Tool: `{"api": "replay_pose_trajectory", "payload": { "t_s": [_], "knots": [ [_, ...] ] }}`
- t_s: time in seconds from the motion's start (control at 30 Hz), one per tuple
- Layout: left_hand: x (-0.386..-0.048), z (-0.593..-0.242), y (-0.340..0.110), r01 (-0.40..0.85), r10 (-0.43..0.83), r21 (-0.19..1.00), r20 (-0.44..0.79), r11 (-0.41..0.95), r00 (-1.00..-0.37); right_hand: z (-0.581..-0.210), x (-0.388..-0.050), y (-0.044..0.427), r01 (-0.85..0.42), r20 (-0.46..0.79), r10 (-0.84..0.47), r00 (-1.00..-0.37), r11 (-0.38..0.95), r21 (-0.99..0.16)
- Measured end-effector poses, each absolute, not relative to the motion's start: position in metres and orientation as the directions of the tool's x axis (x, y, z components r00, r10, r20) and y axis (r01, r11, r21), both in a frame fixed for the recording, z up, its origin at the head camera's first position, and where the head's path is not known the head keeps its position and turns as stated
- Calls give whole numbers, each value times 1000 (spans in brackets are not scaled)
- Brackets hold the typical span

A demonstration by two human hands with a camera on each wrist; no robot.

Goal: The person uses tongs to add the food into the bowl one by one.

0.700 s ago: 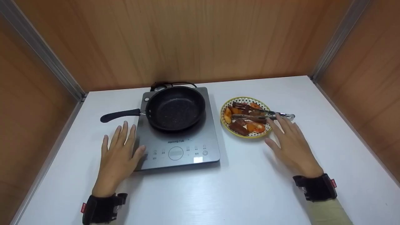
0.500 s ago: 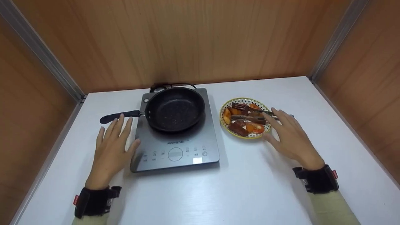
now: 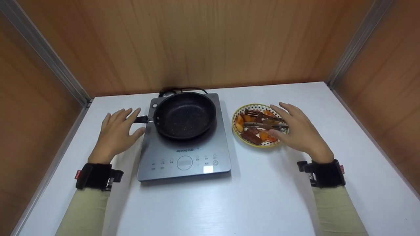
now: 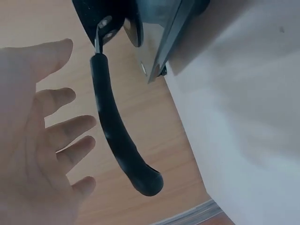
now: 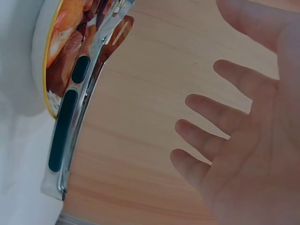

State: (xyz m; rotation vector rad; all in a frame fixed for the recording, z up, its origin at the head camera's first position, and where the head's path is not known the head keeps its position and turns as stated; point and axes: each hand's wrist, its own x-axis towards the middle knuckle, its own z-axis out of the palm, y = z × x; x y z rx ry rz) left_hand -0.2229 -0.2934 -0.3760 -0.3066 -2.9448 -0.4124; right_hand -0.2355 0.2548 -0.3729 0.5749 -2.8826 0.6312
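Observation:
A black frying pan sits on a grey induction cooker, its handle pointing left. Over that handle hovers my left hand, fingers spread; in the left wrist view a gap shows between fingertips and handle. My right hand hangs above the right side of a yellow-rimmed dotted plate, fingers apart and holding nothing. Metal tongs with dark grip inserts and brown slotted heads lie across the plate, over orange and reddish-brown food pieces. From the head view, the right hand hides the tongs' handle end.
The cooker's touch panel faces the front. A black cable runs behind the cooker by the wooden back wall. Wooden panels also stand left and right of the white table.
Both hands have moved forward: the left from beside the cooker to over the pan handle, the right farther over the plate and tongs. The pan, plate and tongs have stayed put.

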Motion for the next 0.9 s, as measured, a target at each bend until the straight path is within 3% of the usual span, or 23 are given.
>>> {"api": "replay_pose_trajectory", "payload": {
  "t_s": [0.23, 0.63, 0.9],
  "knots": [
    [-243, -381, -296, 192, 187, 265, 46, 945, -981, -377, -237, 255, -338, 153, -302, -941, 846, -411],
    [-245, -388, -299, 206, 180, 218, 133, 954, -975, -380, -237, 257, -348, 167, -305, -938, 834, -428],
    [-233, -388, -298, 203, 179, 241, 117, 949, -977, -379, -236, 259, -345, 163, -304, -939, 829, -441]
  ]
}}
